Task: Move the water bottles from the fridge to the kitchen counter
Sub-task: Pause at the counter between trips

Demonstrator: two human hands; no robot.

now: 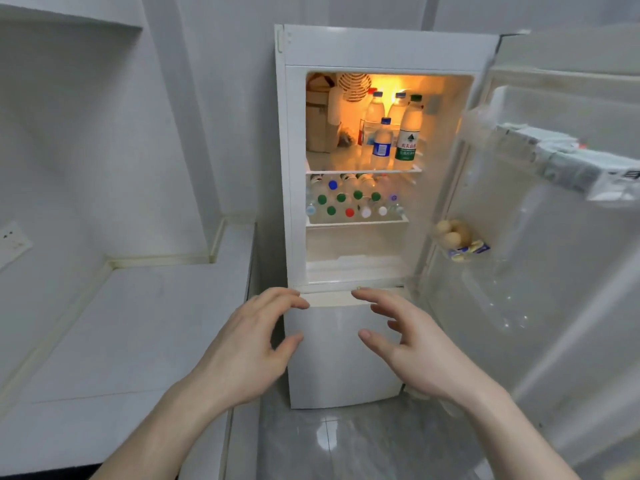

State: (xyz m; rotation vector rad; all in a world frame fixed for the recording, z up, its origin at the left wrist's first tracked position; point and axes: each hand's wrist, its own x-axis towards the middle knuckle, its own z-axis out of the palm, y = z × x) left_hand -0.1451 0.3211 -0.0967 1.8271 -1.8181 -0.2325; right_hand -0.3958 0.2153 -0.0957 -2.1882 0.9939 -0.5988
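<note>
A small home kitchen: an open white fridge (349,216) at centre stocked with bottles (353,199), a white counter (138,327) at left, tiled floor (346,441) below.

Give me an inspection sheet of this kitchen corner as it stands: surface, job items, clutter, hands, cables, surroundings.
Surface: white kitchen counter left of the fridge, no bottles on it.
Job's things: upright clear plastic water bottles on the lit top shelf; more bottles lying with caps outward on the shelf below.
Clutter: brown cardboard boxes at the top shelf's left; bag of pale round items in the door rack.
Hands: left hand and right hand both open, holding nothing, in front of the closed lower compartment.
Cables: nothing seen.
Surroundings: white fridge with its upper door swung open to the right; white wall socket; grey tiled floor.
</note>
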